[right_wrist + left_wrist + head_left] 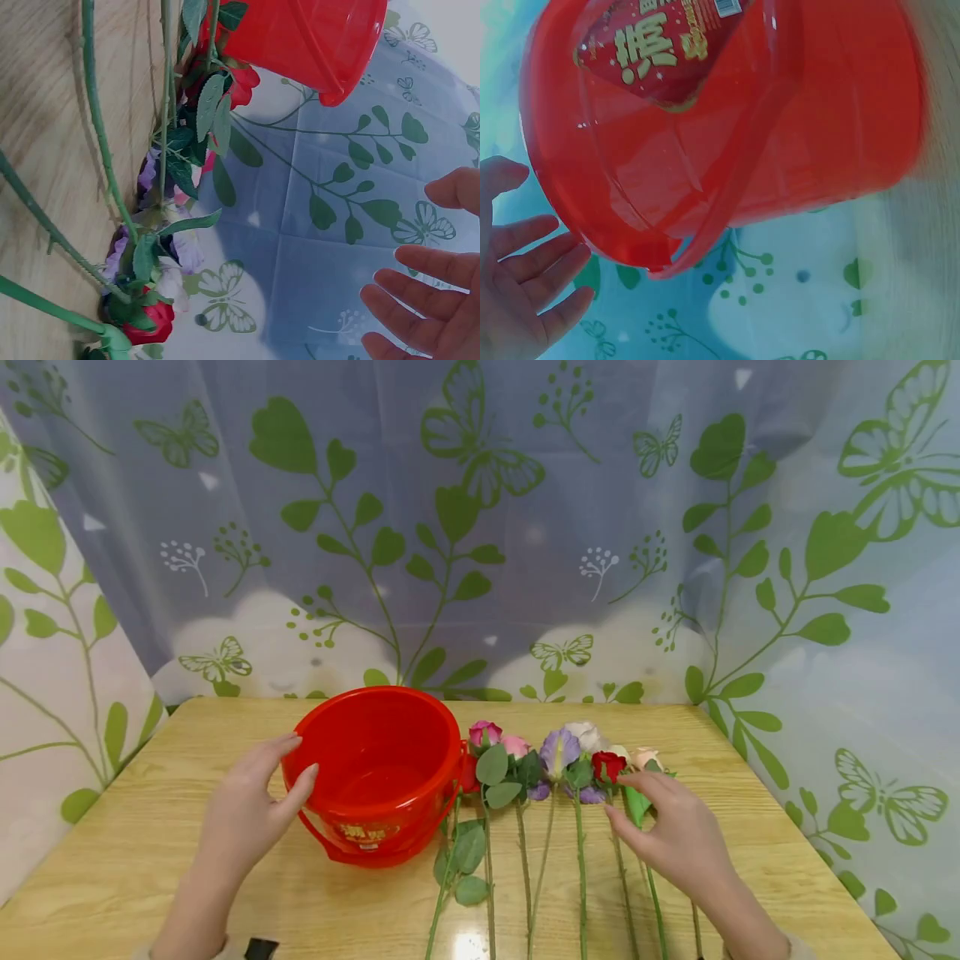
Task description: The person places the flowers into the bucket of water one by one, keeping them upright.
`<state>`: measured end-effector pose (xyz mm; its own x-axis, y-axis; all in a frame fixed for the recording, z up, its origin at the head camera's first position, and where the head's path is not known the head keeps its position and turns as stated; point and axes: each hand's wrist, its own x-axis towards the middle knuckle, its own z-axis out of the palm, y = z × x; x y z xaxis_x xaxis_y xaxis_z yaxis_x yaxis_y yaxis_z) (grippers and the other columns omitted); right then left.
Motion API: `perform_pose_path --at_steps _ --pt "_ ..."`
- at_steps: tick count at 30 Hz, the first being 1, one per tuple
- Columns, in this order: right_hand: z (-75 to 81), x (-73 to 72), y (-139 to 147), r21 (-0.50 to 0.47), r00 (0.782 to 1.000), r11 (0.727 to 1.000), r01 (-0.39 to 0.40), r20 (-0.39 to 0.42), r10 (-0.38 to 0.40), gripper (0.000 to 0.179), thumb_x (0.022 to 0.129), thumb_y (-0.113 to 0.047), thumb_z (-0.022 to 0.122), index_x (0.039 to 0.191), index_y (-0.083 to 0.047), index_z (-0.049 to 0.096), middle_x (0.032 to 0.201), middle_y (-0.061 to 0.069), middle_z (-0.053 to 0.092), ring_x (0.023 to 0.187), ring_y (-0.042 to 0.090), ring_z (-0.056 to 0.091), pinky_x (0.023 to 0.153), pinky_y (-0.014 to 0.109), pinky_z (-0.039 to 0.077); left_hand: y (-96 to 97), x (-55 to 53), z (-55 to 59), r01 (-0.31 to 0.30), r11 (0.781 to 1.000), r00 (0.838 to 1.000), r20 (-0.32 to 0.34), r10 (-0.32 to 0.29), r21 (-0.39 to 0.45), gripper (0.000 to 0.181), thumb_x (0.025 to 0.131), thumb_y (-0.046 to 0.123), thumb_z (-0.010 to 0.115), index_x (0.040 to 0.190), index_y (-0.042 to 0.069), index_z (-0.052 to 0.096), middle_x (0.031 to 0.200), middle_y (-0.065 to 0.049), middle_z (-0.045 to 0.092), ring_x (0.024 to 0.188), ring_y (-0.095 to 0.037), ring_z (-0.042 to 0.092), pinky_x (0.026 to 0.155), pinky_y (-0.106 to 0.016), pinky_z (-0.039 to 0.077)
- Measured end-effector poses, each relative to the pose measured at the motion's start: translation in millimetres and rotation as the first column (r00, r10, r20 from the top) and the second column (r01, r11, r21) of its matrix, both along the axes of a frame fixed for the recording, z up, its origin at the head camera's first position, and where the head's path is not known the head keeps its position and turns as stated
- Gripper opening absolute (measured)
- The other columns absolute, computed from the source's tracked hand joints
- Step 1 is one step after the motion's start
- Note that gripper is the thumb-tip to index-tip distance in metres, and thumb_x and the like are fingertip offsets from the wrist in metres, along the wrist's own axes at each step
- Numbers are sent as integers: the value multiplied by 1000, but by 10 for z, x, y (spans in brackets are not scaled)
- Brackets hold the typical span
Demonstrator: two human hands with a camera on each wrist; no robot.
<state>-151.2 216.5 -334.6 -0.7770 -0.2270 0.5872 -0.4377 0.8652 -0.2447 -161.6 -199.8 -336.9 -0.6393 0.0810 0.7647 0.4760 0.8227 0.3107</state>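
Observation:
A red plastic bucket [337, 747] with a gold-lettered label [651, 52] stands on the table, its handle [735, 176] hanging down its side. My left hand [243, 810] is at the bucket's left rim, thumb and fingers spread, gripping nothing; whether a fingertip touches the rim, I cannot tell. Right of the bucket lies a row of long-stemmed artificial flowers, including a deep pink rose [485, 732], a purple iris [559, 753], a red rose [608, 766] and a peach rose [647, 758]. Above the row's right end hovers my right hand [678, 831], fingers extended and holding nothing.
The wooden table [757, 827] runs back to a hanging cloth [525, 568] printed with leaves and butterflies. Green stems [581, 877] point toward the near edge. A small black object [261, 948] sits by my left wrist.

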Motion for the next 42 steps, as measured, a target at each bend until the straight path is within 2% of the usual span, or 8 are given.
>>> perform_pose_path --at_steps 4,10,15,20,26,34,42 --pt "-16 2 31 -26 998 1000 12 61 -10 28 73 -21 70 95 -6 64 94 8 63 84 26 60 63 41 52 -35 -20 -4 -15 997 998 57 11 75 35 72 5 68 103 -8 58 101 -23 58 95 -38 53 75 -54 47" --pt "-70 -18 88 -41 994 999 25 112 -21 27 74 -19 69 96 -5 64 91 6 63 79 22 59 59 37 50 -92 -49 -33 -9 990 996 94 -4 143 34 74 3 67 104 -10 58 107 -24 56 99 -40 51 79 -56 43" --pt "-121 -44 155 -73 989 997 22 148 -11 27 74 -17 70 96 -3 64 90 6 63 79 21 58 62 37 50 -139 -78 -55 -6 982 990 138 -20 186 36 77 5 65 108 -10 56 111 -25 54 104 -41 48 81 -57 41" --pt "-162 -59 235 -132 971 991 33 238 -1 28 76 -16 68 100 -1 63 93 8 63 81 24 59 69 42 50 -172 -89 -72 2 976 981 188 -44 218 38 79 7 64 111 -10 54 115 -25 51 106 -41 46 80 -58 41" --pt "-199 -78 318 -171 947 984 57 320 1 29 79 -19 66 102 0 61 95 10 62 84 26 58 75 44 50 -196 -108 -86 14 973 978 200 -61 232 40 78 7 65 113 -10 54 117 -25 51 106 -39 46 80 -56 42" --pt "-279 -123 435 -190 935 979 76 356 -4 27 80 -19 65 100 -1 62 96 12 63 84 27 59 71 41 51 -215 -135 -116 17 974 970 232 -71 228 41 79 8 65 114 -9 53 119 -24 50 106 -38 47 81 -55 43" --pt "-325 -112 516 -172 908 978 117 418 -35 32 82 -27 63 98 0 62 97 15 62 85 30 59 70 40 51 -221 -143 -141 36 967 957 271 -106 251 41 81 10 64 116 -9 52 121 -24 48 108 -38 45 81 -55 42"
